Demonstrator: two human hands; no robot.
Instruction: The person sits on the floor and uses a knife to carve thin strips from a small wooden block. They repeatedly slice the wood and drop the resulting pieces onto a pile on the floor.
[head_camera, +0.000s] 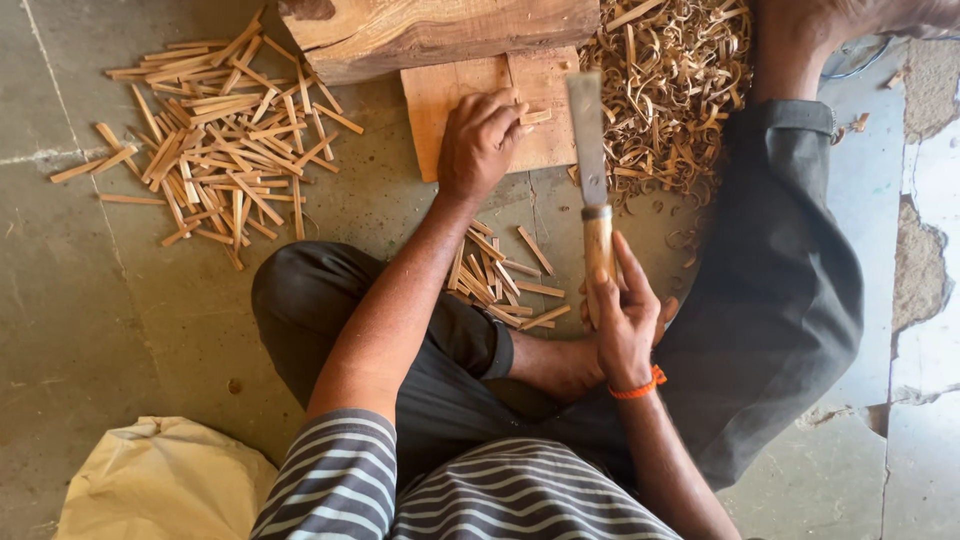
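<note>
Right hand (625, 320) closed around the pale wooden handle of a broad flat-bladed knife (588, 140), blade raised and pointing away from the body, its tip over the right part of the board. Left hand (480, 140) curled shut, fingertips pinching a small wood piece (535, 117) against the flat wooden board (450, 95) on the floor. An orange band sits on the right wrist.

Nearest the body: striped shirt, dark trousers, legs folded, one bare foot between the knees. A cream cloth sack (165, 485) lies at the near left corner of the concrete floor (70, 320).

Between the knees and the board, a small heap of split sticks (500, 285) lies loose on the floor, just beside the left forearm.

Progress, as a judgement: much splitting looks done. A larger scatter of finished sticks (215, 135) spreads over the far left of the floor, and a thick mound of curled shavings (670, 90) fills the far right, touching the board's right edge. One piece is on the board under the fingers, not yet cut.

A heavy wood block (440, 30) rests across the board's far edge. The left fingers sit close to the blade's line, the only thing in its way. Cracked floor patches run along the right edge.
</note>
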